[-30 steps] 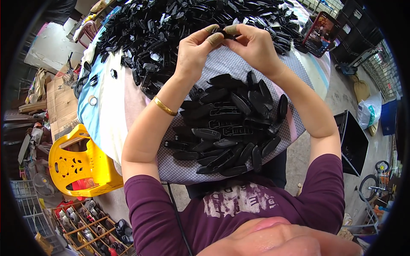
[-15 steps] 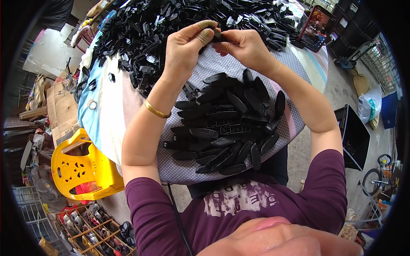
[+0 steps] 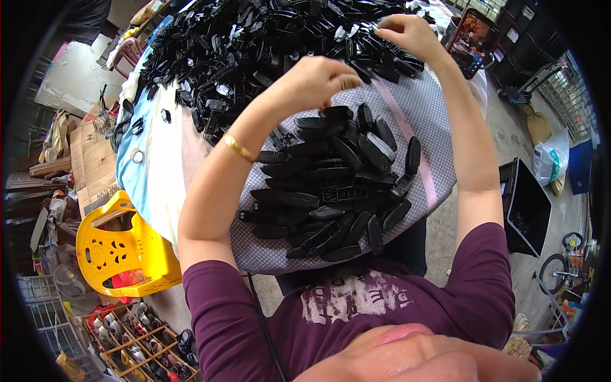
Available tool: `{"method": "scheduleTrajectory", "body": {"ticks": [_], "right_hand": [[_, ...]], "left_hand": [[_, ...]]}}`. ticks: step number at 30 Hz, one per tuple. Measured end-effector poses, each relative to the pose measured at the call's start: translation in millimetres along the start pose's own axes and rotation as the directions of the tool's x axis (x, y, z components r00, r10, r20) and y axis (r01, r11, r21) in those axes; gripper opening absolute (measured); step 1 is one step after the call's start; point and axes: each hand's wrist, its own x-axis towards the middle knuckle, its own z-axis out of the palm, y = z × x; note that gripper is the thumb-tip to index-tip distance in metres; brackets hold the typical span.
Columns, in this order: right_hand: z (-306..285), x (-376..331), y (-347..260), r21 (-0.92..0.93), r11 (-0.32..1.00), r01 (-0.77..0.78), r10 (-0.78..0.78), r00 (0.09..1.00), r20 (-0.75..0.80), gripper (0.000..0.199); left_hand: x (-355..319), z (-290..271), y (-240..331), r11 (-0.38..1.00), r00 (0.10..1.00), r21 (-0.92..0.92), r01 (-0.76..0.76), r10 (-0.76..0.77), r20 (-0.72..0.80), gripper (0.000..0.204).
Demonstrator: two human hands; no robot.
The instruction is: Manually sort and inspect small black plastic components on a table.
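My left hand (image 3: 323,81), with tape wrapped on a finger, hangs bent over the far edge of the near pile of black plastic parts (image 3: 337,191). Its fingers are apart, and a dark elongated part (image 3: 336,112) lies just below them, seemingly out of the grip. At the right of the large far heap of black parts (image 3: 235,57), my right hand (image 3: 410,37) reaches out with thumb and finger spaced apart, nothing visible between them. The near parts are long, rounded shells; some show a ribbed inner side.
A dotted cloth (image 3: 439,140) covers the table. A phone-like screen (image 3: 472,41) stands at its far right, and a tape roll (image 3: 136,156) lies at left. Beside the table are a yellow plastic chair (image 3: 121,248), a shoe rack (image 3: 137,347) and a dark flat panel (image 3: 529,207).
My hands were together on a small black part; now they are apart. The left has come down toward the near pile, and the right has moved out to the far heap.
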Motion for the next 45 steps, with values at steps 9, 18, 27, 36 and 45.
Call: {"method": "scheduleTrajectory", "body": {"ticks": [9,18,27,36,45], "right_hand": [[37,-1,-13,-0.34,0.934,0.112,-0.119,0.993,0.0,0.027],[17,3,2,-0.45,0.89,-0.068,0.059,0.998,-0.035,0.019],[24,32,-18,-0.55,0.834,0.046,-0.104,0.992,-0.076,0.02],[43,76,-9,-0.644,0.747,-0.163,0.353,0.919,0.176,0.02],[19,32,-22,-0.237,0.971,-0.003,-0.04,0.983,-0.178,0.016]], "left_hand": [[52,30,-29,0.637,0.85,0.708,-0.306,0.517,-0.099,0.022],[-5,24,-28,0.836,0.919,0.443,-0.324,0.389,-0.062,0.021],[-21,20,-44,0.971,0.93,0.125,-0.202,0.23,-0.287,0.026],[-14,0,-54,0.54,0.979,-0.838,-0.075,-0.12,-0.165,0.021],[-13,5,-50,0.626,0.962,-0.758,-0.183,-0.045,-0.269,0.026]]}}
